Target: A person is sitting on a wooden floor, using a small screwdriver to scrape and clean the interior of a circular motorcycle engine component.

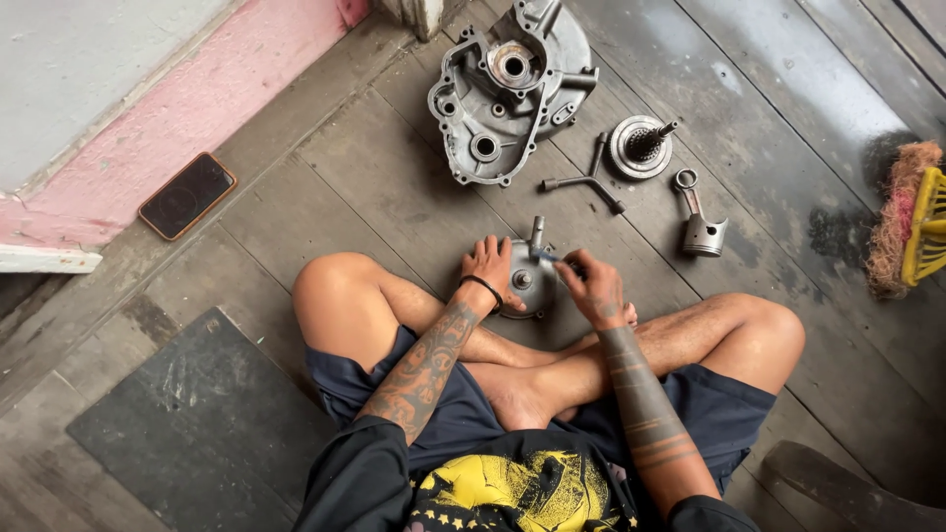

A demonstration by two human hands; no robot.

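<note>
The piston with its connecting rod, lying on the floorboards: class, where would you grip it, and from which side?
Probably grip the piston with its connecting rod by the slim rod, from above. The rod lies flat and exposed, its ring end pointing away from the wider piston crown, with bare floor either side for fingers.

Engine case (507, 94) ahead on floor; gear (641, 148), piston (702, 229) right; phone (186, 195) left; probably brush (912, 222) far right.

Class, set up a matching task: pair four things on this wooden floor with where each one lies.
Things:
1. engine casing
2. phone
3. piston with rod
4. brush

Places:
A. at the right edge of the view
B. on the pink strip by the wall
C. top centre, beyond the hands
D. right of the T-shaped wrench

Pairs: 1-C, 2-B, 3-D, 4-A
</note>
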